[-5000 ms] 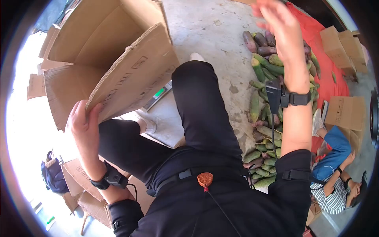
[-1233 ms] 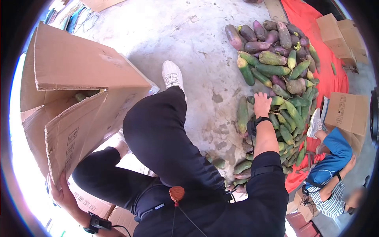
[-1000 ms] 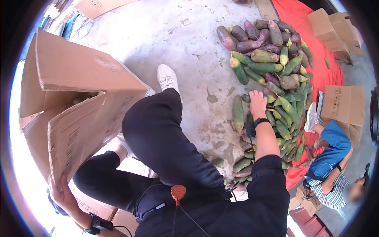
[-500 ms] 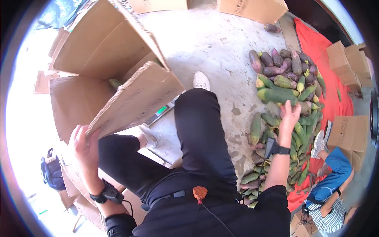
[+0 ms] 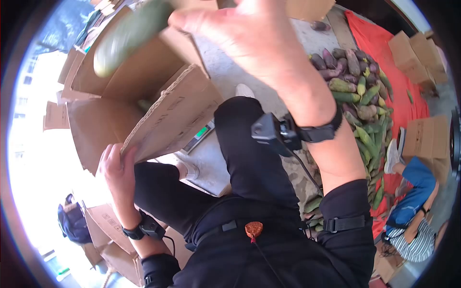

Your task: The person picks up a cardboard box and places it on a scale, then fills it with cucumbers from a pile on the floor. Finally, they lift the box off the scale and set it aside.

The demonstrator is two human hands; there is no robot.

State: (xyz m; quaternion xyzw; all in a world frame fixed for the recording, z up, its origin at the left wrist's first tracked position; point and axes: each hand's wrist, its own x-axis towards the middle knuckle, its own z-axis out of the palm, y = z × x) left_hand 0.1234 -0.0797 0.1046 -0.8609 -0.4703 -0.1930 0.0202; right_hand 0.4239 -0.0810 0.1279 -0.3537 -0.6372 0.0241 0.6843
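Observation:
My right hand (image 5: 235, 33) is raised at the top of the view, its fingers around one end of a long green radish (image 5: 127, 41) that is blurred by motion. The radish hangs over the opening of a large cardboard box (image 5: 103, 122). My left hand (image 5: 116, 165) grips the lower corner of the box's raised flap (image 5: 180, 113). Deep inside the box, part of another green radish (image 5: 144, 104) shows. Beneath the flap, a scale's lit green display (image 5: 201, 131) is visible.
On the right, a pile of green radishes (image 5: 367, 139) and purple radishes (image 5: 353, 62) lies beside a red sheet (image 5: 406, 91). A person in a striped shirt (image 5: 415, 242) is at the lower right. More cardboard boxes (image 5: 425, 139) stand around.
My right hand has lifted a green radish from the pile and swung it left and up over the box. My left hand stays on the flap, shifted slightly in view.

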